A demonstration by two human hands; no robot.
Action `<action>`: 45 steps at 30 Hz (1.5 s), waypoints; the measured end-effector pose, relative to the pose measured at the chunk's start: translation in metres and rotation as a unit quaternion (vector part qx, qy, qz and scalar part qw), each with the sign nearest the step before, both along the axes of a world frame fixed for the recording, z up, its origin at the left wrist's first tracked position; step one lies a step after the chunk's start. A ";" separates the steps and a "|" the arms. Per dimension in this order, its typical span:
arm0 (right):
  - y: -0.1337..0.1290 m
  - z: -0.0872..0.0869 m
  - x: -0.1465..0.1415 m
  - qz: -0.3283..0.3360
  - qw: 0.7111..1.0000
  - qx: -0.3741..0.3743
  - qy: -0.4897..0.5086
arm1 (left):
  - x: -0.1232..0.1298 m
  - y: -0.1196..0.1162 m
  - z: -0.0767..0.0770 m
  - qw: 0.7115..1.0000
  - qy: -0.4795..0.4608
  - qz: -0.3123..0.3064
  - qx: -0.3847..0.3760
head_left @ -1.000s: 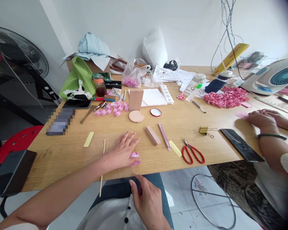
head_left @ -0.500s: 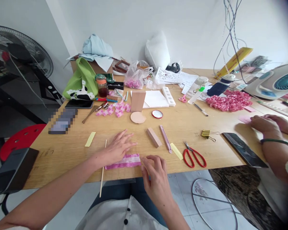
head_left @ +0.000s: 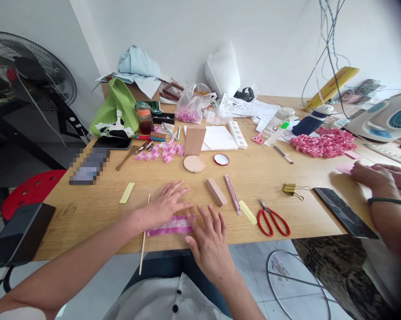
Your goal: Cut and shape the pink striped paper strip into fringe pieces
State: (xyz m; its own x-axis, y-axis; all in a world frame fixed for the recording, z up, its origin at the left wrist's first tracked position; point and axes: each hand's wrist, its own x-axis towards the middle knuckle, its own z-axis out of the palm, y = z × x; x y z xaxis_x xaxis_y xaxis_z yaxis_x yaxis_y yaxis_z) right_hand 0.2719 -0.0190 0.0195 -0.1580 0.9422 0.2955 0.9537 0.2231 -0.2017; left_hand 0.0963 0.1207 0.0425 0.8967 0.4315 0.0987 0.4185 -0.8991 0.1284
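A pink and white strip of fabric (head_left: 170, 226) lies flat near the table's front edge. My left hand (head_left: 163, 205) spreads over its far edge, fingers apart and pointing right. At the strip's right end is my right hand (head_left: 208, 242), also spread, with its index fingertip on or just above the fabric. Neither hand grips anything. A thin wooden stick (head_left: 143, 240) crosses under or beside my left wrist and juts past the table edge. To the right are a wooden block (head_left: 216, 192), a pink craft knife (head_left: 232, 194) and red-handled scissors (head_left: 271, 218).
Pale yellow strips (head_left: 126, 193) lie on the table (head_left: 97, 226). Behind my hands are a wooden disc (head_left: 194, 163), a round lid (head_left: 221, 159) and pink fabric pieces (head_left: 168, 152). At the right, another person's hands (head_left: 373, 175) rest by a dark phone-like slab (head_left: 343, 211).
My right hand has opened from a loose pinch at the strip's right end and now spreads flat over that end. My left hand stays nearly in place. The view has shifted slightly.
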 end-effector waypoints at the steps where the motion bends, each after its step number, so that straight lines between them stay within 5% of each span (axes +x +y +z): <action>1: 0.000 0.000 -0.001 0.000 1.000 0.000 0.002 | 0.001 0.000 0.000 1.000 -0.001 0.000 0.001; 45: -0.002 -0.013 -0.012 -0.006 1.000 0.003 0.004 | 0.010 0.006 0.009 0.999 -0.021 -0.020 0.029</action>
